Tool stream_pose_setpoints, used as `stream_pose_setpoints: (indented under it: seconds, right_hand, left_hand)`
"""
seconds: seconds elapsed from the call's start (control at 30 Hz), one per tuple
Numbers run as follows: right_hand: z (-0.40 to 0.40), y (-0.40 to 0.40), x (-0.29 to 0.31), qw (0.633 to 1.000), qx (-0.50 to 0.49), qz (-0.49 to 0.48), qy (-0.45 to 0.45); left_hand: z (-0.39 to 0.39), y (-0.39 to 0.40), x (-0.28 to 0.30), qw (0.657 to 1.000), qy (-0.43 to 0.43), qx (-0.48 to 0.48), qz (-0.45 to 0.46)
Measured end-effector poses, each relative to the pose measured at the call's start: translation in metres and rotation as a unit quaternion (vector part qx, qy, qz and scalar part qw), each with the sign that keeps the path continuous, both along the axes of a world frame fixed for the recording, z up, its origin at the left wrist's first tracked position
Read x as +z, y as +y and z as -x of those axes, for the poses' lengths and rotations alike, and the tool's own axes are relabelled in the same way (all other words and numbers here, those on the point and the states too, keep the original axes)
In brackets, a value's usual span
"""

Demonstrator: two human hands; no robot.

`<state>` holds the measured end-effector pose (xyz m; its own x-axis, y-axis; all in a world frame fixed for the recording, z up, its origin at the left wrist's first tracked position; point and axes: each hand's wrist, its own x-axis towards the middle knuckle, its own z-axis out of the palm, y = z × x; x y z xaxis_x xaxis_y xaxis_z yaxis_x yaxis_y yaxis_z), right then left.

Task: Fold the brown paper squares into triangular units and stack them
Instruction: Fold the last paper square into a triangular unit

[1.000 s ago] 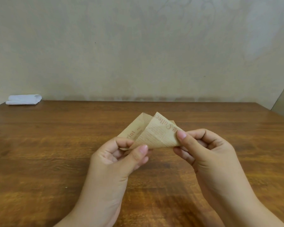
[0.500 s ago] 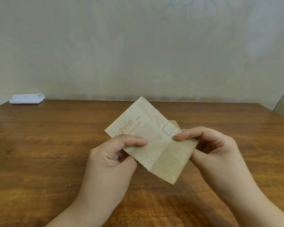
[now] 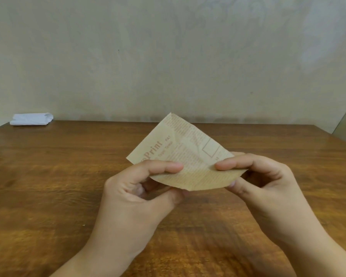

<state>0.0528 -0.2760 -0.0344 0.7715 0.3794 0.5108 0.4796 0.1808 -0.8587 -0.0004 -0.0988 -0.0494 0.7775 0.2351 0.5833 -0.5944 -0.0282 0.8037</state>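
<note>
brown paper (image 3: 185, 154), one sheet only, is held in the air just above the worktop (image 3: 48, 176), between the two hands. nearest the camera, the left hand (image 3: 137, 193) pinches the sheet's left part, its forefinger lying across the printed face and the thumb curled under the near edge. the right hand (image 3: 262, 182) pinches the right part the same way, forefinger on top, other fingers beneath. the sheet is partly bent along a crease near its lower edge, so that edge curves from hand to hand and the long axis runs left to right. the upper flap tilts away from the camera, with one corner pointing up and away toward the wall (image 3: 168, 56). reddish print covers the face, with the letters "print" running slantwise. far off at the worktop's back left corner lies one folded white cloth (image 3: 31, 119), well apart from the hands.
</note>
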Motion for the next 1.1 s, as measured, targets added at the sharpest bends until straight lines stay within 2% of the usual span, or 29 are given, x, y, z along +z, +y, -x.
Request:
stream_pose_setpoints:
  seconds: [0.13,0.23,0.4,0.5,0.57,0.63,0.67,0.73,0.8,0.83,0.9,0.97,1.1]
  right_hand:
    - [0.002,-0.001,0.002,0.998,-0.049,0.036,-0.002]
    - [0.003,0.001,0.002,0.995,-0.077,0.06,0.027]
    - [0.005,0.013,-0.004,0.983,-0.061,-0.032,0.169]
    - [0.007,0.017,-0.003,0.974,-0.058,-0.08,0.205]
    - [0.007,0.016,0.0,0.973,-0.076,-0.076,0.202]
    - [0.006,0.012,0.002,0.98,-0.102,-0.025,0.168]
    - [0.006,0.008,0.004,0.983,-0.116,0.021,0.142]
    - [0.005,0.002,0.007,0.983,-0.119,0.104,0.097]
    - [0.004,0.001,0.008,0.98,-0.092,0.159,0.071]
    - [0.004,0.002,0.007,0.977,-0.083,0.186,0.059]
    - [0.005,0.005,0.005,0.969,-0.081,0.231,0.038]
    - [0.005,0.006,0.002,0.967,-0.07,0.242,0.029]
    - [0.004,0.008,0.001,0.983,-0.058,0.151,0.088]
  left_hand:
    - [0.0,0.0,0.001,1.0,-0.001,0.012,0.003]
    - [0.0,-0.004,0.0,0.998,0.032,0.03,0.043]
    - [-0.002,-0.01,0.0,0.987,0.093,0.041,0.121]
    - [-0.003,-0.011,-0.003,0.985,0.112,0.035,0.126]
    - [-0.004,-0.006,-0.005,0.987,0.115,0.025,0.105]
    - [-0.006,0.004,-0.002,0.989,0.116,0.053,0.069]
    - [-0.007,0.011,-0.001,0.989,0.113,0.093,0.014]
    - [-0.008,0.024,0.006,0.97,0.105,0.151,-0.157]
    - [-0.005,0.03,0.015,0.938,0.131,0.134,-0.293]
    - [-0.004,0.031,0.018,0.925,0.159,0.107,-0.327]
    - [-0.003,0.03,0.019,0.907,0.205,0.058,-0.364]
    - [-0.003,0.028,0.017,0.9,0.205,0.046,-0.382]
    - [-0.004,0.025,0.013,0.928,0.215,0.068,-0.297]
